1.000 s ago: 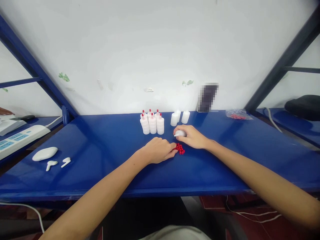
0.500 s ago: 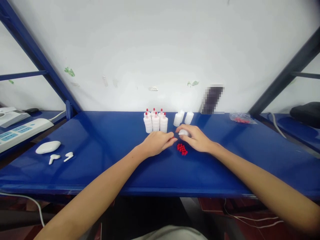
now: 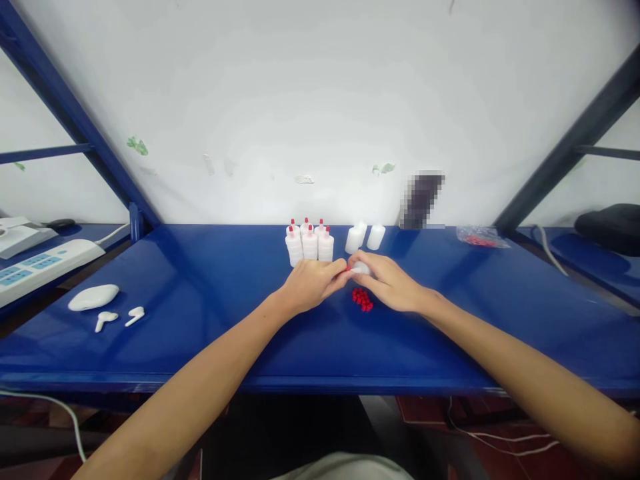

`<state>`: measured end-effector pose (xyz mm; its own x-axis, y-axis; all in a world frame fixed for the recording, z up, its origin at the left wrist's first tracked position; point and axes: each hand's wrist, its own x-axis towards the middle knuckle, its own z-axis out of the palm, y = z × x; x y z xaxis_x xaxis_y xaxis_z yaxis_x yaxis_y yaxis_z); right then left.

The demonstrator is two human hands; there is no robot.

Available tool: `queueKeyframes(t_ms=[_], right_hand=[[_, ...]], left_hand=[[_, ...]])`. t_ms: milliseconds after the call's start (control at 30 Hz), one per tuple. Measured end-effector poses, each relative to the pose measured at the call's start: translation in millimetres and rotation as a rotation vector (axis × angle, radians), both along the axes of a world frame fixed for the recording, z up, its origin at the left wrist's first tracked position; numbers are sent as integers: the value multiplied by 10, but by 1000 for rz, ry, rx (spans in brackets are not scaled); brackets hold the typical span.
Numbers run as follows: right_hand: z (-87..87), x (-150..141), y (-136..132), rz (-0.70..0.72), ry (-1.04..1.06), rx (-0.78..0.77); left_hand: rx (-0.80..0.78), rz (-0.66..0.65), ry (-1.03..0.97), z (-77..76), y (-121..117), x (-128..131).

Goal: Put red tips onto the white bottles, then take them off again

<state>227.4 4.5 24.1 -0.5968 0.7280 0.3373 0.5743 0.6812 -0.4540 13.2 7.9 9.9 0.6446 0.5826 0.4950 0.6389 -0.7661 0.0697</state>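
Observation:
Between finger and thumb my left hand (image 3: 314,283) pinches a small red cap (image 3: 349,268). My right hand (image 3: 389,280) is closed around a white squeeze bottle (image 3: 363,268), tilted so its nozzle points left into the red cap; how far the cap is on cannot be told. Below the hands lies a pile of several loose red caps (image 3: 363,299). Behind my left hand stand several white bottles (image 3: 310,245) with red-tipped nozzles, upright in a close group. Further right, white bottles without red tips (image 3: 376,237) stand near the wall.
At the back right lies a clear plastic bag (image 3: 483,237) with red pieces inside. A white earbud case (image 3: 93,297) and two earbuds (image 3: 135,315) lie on the left of the blue table (image 3: 210,347). A white power strip (image 3: 50,267) is at the far left.
The hands have come together. The nozzle of the bottle in my right hand now meets the red cap in my left hand; before, there was a gap between them.

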Motion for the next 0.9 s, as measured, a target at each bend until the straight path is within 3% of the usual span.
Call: queueKeyframes(t_ms=[300, 533, 767, 900], right_hand=[[4, 21, -19, 23, -48, 78], [29, -21, -72, -28, -157, 94], [50, -59, -123, -32, -135, 25], [53, -50, -135, 11, -102, -2]], left_hand=[[32, 11, 122, 15, -11, 9], [69, -77, 273, 6, -37, 42], [7, -114, 204, -56, -69, 88], [-159, -196, 90, 27, -87, 79]])
